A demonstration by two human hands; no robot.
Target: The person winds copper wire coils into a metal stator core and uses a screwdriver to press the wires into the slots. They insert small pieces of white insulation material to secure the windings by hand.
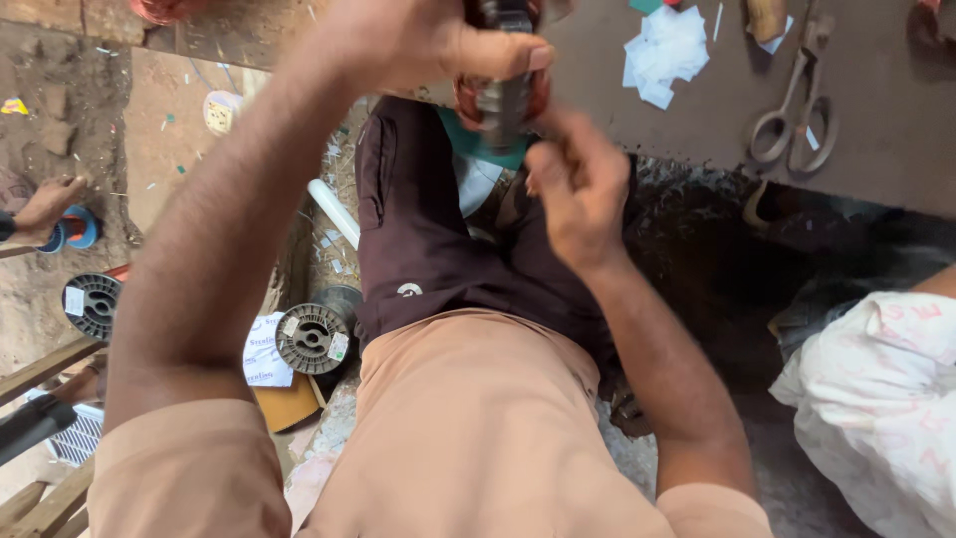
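My left hand (418, 40) grips a small motor core (503, 95) of grey metal plates with copper-coloured winding, held up over my lap near the top of the view. My right hand (573, 184) is just below and to the right of it, fingers curled and pinched against its lower edge; whether they hold a wire is too blurred to tell. A teal piece (478, 147) shows under the core. My legs in dark shorts and a tan shirt fill the middle.
A brown worktable (876, 149) carries metal scissors (797, 110) and white paper scraps (665, 52). Two grey wire spools (311, 337) (92, 304) lie on the dirt floor at left. Another person's foot (45, 204) is at far left, and a person in white cloth (881, 399) sits at right.
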